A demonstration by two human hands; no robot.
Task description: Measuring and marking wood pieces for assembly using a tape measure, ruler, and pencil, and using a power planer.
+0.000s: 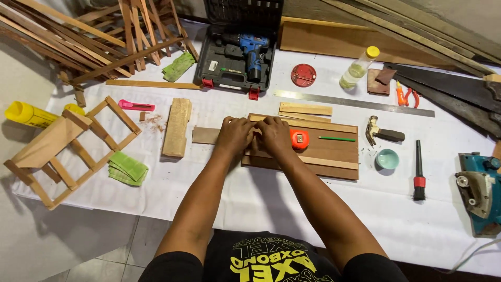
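My left hand (234, 135) and my right hand (273, 134) sit side by side, fingers curled down, on the left end of a brown wooden board (334, 151). What lies under the fingers is hidden; a thin strip of wood (204, 135) sticks out to the left of my left hand. An orange tape measure (299, 139) rests on the board just right of my right hand. A green pencil (336, 139) lies further right on the same board. Pale wood slats (305, 108) lie just beyond the board.
A white sheet (261, 203) covers the work surface. Left: a wood block (176, 127), a slatted wooden frame (73, 149), green sanding pads (127, 167), a pink cutter (135, 105). Back: an open drill case (237, 49), steel ruler (355, 103). Right: hammer (381, 133), small bowl (387, 159), brush (418, 172), electric planer (480, 190), saws (449, 86).
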